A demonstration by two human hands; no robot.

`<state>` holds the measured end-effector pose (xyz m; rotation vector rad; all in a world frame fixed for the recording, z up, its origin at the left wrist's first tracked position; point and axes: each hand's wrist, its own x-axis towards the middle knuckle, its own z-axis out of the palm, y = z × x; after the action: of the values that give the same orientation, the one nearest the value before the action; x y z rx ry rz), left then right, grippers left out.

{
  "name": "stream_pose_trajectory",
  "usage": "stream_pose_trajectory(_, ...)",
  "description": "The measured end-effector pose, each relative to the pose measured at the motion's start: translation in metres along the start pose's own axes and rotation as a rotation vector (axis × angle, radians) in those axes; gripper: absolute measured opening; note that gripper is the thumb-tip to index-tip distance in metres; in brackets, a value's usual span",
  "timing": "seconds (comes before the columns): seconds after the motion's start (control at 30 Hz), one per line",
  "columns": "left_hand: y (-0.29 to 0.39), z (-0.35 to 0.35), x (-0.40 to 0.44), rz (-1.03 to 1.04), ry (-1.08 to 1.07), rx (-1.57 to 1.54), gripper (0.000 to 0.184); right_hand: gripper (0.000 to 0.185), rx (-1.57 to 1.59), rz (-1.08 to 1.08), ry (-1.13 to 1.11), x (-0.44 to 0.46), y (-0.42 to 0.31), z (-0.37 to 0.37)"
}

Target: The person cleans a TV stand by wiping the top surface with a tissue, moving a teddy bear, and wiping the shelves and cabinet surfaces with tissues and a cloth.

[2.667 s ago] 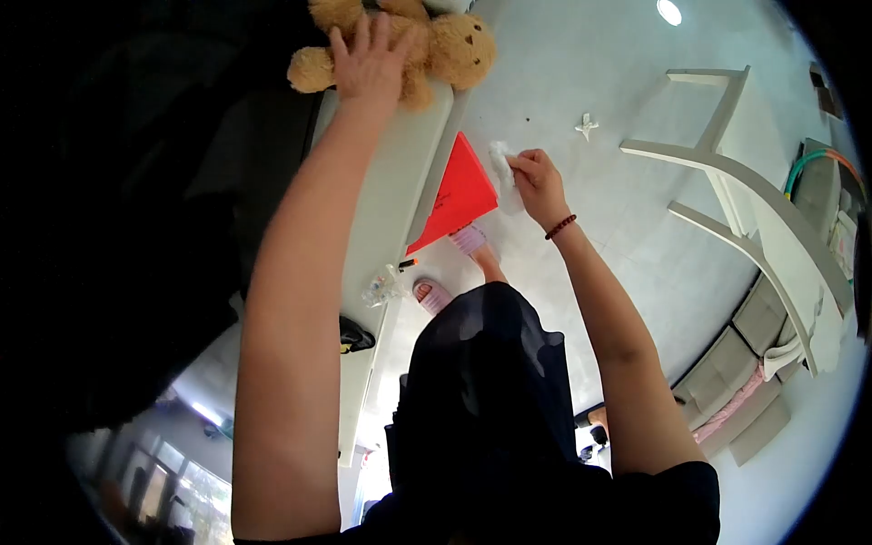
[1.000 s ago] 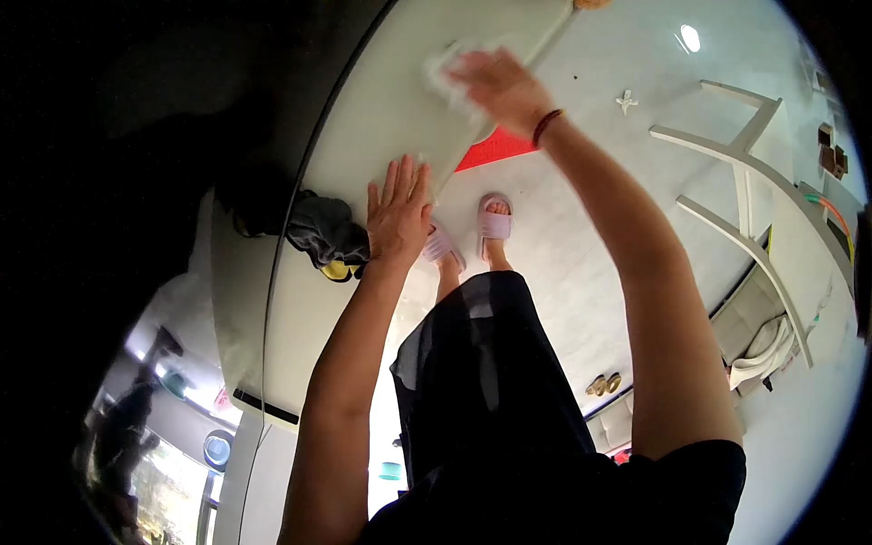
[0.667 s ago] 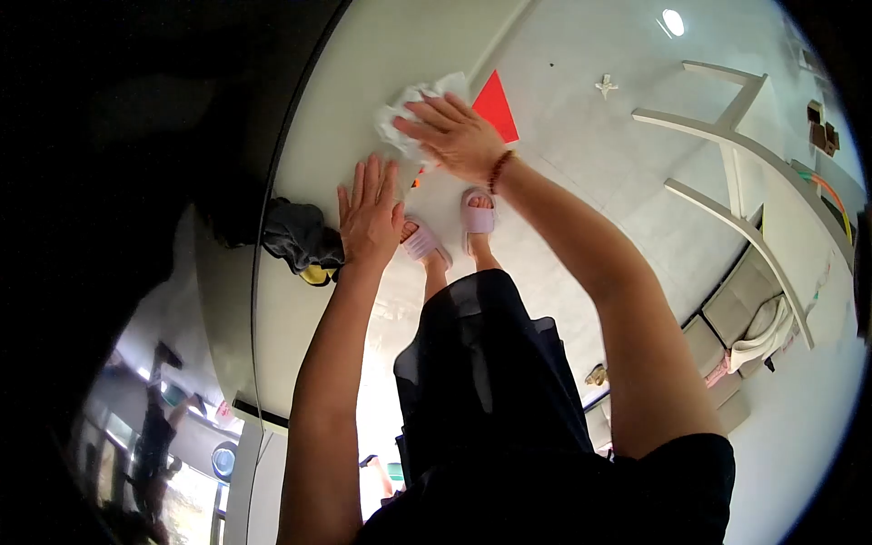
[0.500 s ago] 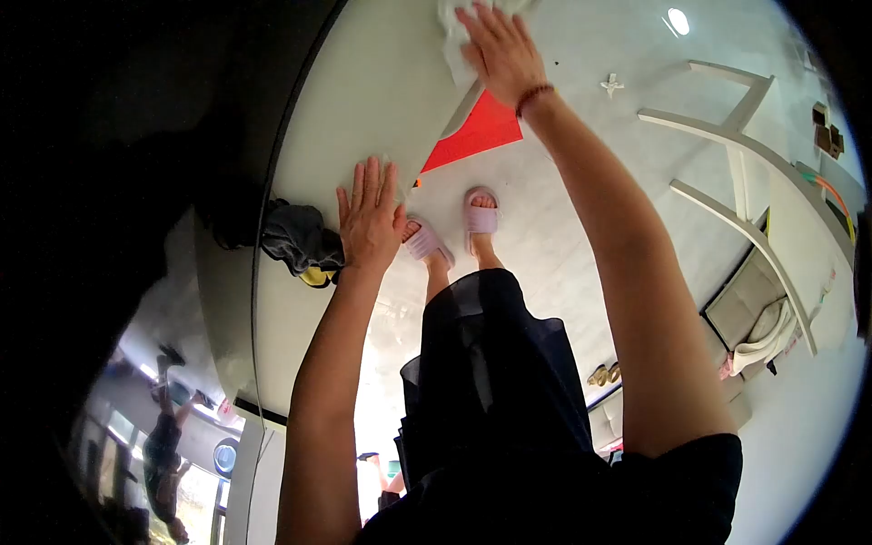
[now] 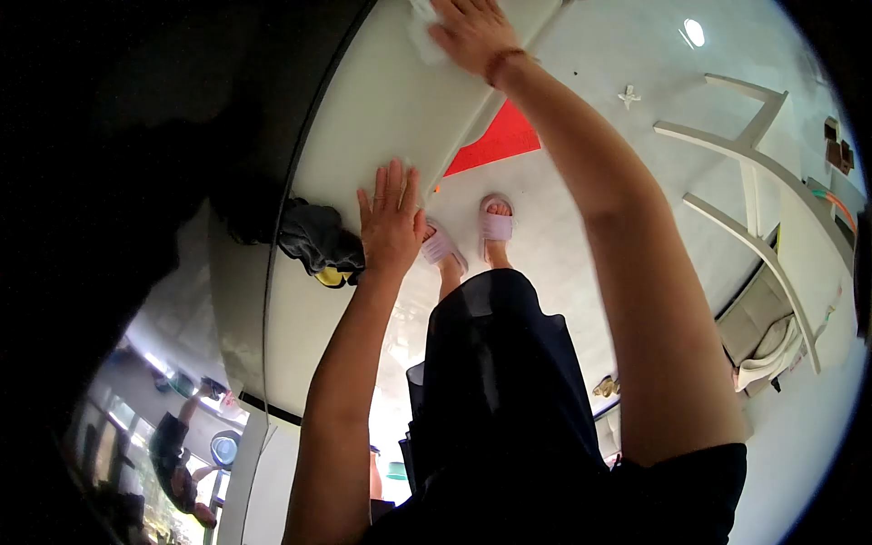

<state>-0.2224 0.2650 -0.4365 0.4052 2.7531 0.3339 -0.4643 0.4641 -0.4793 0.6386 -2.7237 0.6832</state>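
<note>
My left hand (image 5: 392, 225) lies flat on a pale glossy top (image 5: 363, 136), its fingers stretched out and slightly apart. Nothing shows in it. At the upper edge of the view, my right hand (image 5: 474, 36) reaches far forward with a dark red bead bracelet on the wrist. Its outstretched fingers rest on a crumpled, thin white cloth (image 5: 423, 34), pressed against the same top. Part of the cloth and the fingertips are hidden or cut off. Beside my left wrist lies a dark grey bundle of fabric (image 5: 318, 234) with a yellow patch.
A dark reflective panel (image 5: 227, 109) borders the top on the left. Below its right edge, a red sheet (image 5: 500, 141) lies on the floor near my pink slippers (image 5: 496, 220). To the right are an overturned-looking white chair or frame (image 5: 749, 145) and a beige sofa (image 5: 749, 313).
My right hand has slid left and a little forward along the top, and the white cloth has moved with it. My left hand stays flat while the whole view shifts slightly.
</note>
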Motion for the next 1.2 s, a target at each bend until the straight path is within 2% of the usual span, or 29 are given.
stream_pose_trajectory(0.03,0.0,0.001,0.0,0.007,0.0,0.027,0.078,0.055,-0.01,0.115,-0.01,0.02,-0.015,0.017)
stream_pose_trajectory(0.07,-0.002,0.003,0.001,0.001,0.003,0.029,0.078,0.056,0.069,0.23,-0.004,0.037,-0.025,0.051)
stream_pose_trajectory(0.1,-0.002,0.004,0.0,0.001,0.002,0.029,0.078,0.026,0.004,0.114,-0.269,0.036,-0.054,0.051)
stream_pose_trajectory(0.13,-0.001,0.002,0.0,0.011,-0.002,0.027,0.077,0.023,-0.146,-0.086,-0.286,0.03,-0.076,0.05)
stream_pose_trajectory(0.17,0.0,0.001,0.002,0.008,-0.023,0.01,0.076,0.025,-0.152,-0.153,-0.302,0.011,-0.091,0.054)
stream_pose_trajectory(0.2,-0.002,-0.002,0.001,0.005,-0.048,-0.008,0.075,0.032,0.139,-0.228,-0.024,-0.024,-0.09,0.066)
stream_pose_trajectory(0.23,-0.002,-0.005,0.002,0.0,-0.069,-0.022,0.074,0.041,0.24,-0.22,-0.172,-0.051,-0.088,0.042)
stream_pose_trajectory(0.3,0.0,-0.006,0.004,-0.01,-0.098,-0.022,0.072,0.044,0.221,-0.268,-0.265,-0.098,-0.063,0.01)
stream_pose_trajectory(0.37,-0.002,-0.001,0.002,0.0,-0.097,0.004,0.069,0.036,0.233,-0.278,-0.17,-0.127,-0.015,-0.012)
stream_pose_trajectory(0.43,0.001,0.0,0.001,0.006,-0.081,0.011,0.069,0.03,0.212,-0.01,-0.052,-0.132,0.021,-0.03)
stream_pose_trajectory(0.5,0.0,0.001,0.002,0.006,-0.075,0.021,0.069,0.023,0.28,0.313,0.303,-0.113,0.068,-0.027)
stream_pose_trajectory(0.57,0.002,0.001,0.001,-0.003,-0.096,0.026,0.069,0.011,0.212,0.666,0.321,-0.09,0.092,-0.036)
stream_pose_trajectory(0.63,0.006,0.004,0.001,-0.005,-0.062,0.008,0.069,0.04,0.277,0.689,0.217,-0.092,0.126,0.028)
stream_pose_trajectory(0.67,0.008,0.005,0.001,-0.008,-0.041,-0.004,0.07,0.058,0.308,0.694,0.165,-0.094,0.13,0.049)
stream_pose_trajectory(0.73,0.009,0.008,0.002,-0.011,-0.038,0.004,0.07,0.008,0.155,0.596,0.466,-0.106,0.068,0.023)
stream_pose_trajectory(0.8,0.011,0.007,0.003,-0.008,-0.035,0.013,0.071,0.011,0.242,0.582,0.467,-0.136,0.01,0.018)
stream_pose_trajectory(0.87,0.01,0.007,0.003,-0.004,-0.029,0.02,0.071,0.013,0.277,0.564,0.175,-0.167,-0.039,0.006)
stream_pose_trajectory(0.9,0.011,0.007,0.004,-0.005,-0.019,0.019,0.07,0.015,0.362,0.507,0.152,-0.182,-0.056,0.001)
stream_pose_trajectory(1.03,0.006,0.011,0.002,-0.001,0.018,-0.011,0.065,0.021,0.605,0.269,0.045,-0.202,-0.058,-0.012)
stream_pose_trajectory(1.07,0.003,0.012,0.001,-0.005,0.025,-0.022,0.064,0.023,0.489,0.25,0.066,-0.201,-0.05,-0.015)
stream_pose_trajectory(1.1,0.004,0.012,0.001,-0.021,0.055,-0.052,0.055,0.025,0.532,0.329,0.17,-0.185,-0.043,-0.028)
stream_pose_trajectory(1.13,0.0,0.012,-0.001,-0.013,0.087,-0.089,0.049,0.027,0.402,0.227,0.213,-0.166,-0.029,-0.042)
stream_pose_trajectory(1.2,-0.009,0.014,0.002,0.021,0.157,-0.166,0.04,0.028,0.434,0.243,0.228,-0.122,-0.013,-0.047)
